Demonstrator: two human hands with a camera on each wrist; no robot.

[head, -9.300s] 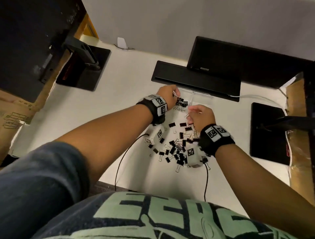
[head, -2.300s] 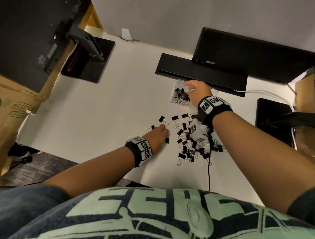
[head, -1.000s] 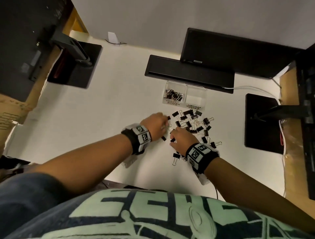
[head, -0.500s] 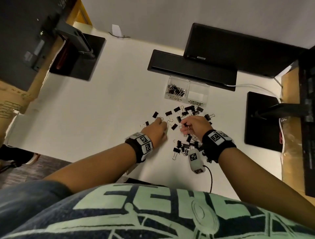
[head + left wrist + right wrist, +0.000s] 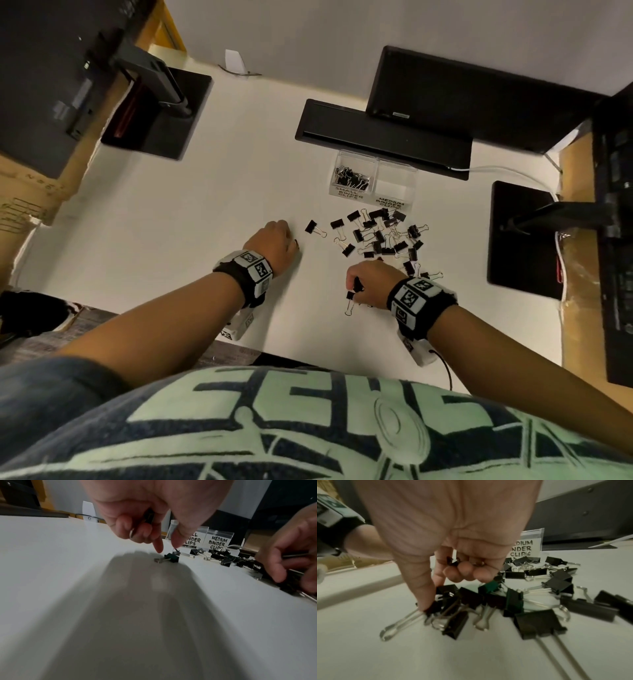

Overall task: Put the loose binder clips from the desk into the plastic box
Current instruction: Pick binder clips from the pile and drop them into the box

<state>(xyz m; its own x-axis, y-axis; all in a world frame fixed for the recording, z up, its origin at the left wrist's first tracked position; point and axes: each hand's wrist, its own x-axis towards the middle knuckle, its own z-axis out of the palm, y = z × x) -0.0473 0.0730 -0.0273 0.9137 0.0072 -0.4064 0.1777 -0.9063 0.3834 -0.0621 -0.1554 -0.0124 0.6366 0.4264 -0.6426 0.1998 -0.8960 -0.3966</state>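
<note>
A clear two-compartment plastic box [image 5: 349, 196] stands in front of the black keyboard; its labels read SMALL and MEDIUM BINDER CLIPS [image 5: 219, 541] [image 5: 527, 547]. The left compartment holds several small clips. Several loose black binder clips [image 5: 378, 236] lie scattered just in front of it. My left hand [image 5: 275, 241] [image 5: 167, 547] is left of the pile, clips held in its curled fingers, index and thumb just above a small clip [image 5: 169, 559]. My right hand [image 5: 361, 284] [image 5: 433, 599] is at the pile's near edge, small clips in its curled fingers, thumb and index pinching another clip [image 5: 435, 607].
A black keyboard [image 5: 383, 140] and monitor [image 5: 479, 99] stand behind the box. Black monitor bases sit at the far left [image 5: 157, 113] and at the right [image 5: 520, 240]. A white cable [image 5: 507, 169] runs along the back right. Cardboard lines both sides.
My left hand has moved left onto an outlying small clip. My right hand has drawn back toward me to the pile's near edge.
</note>
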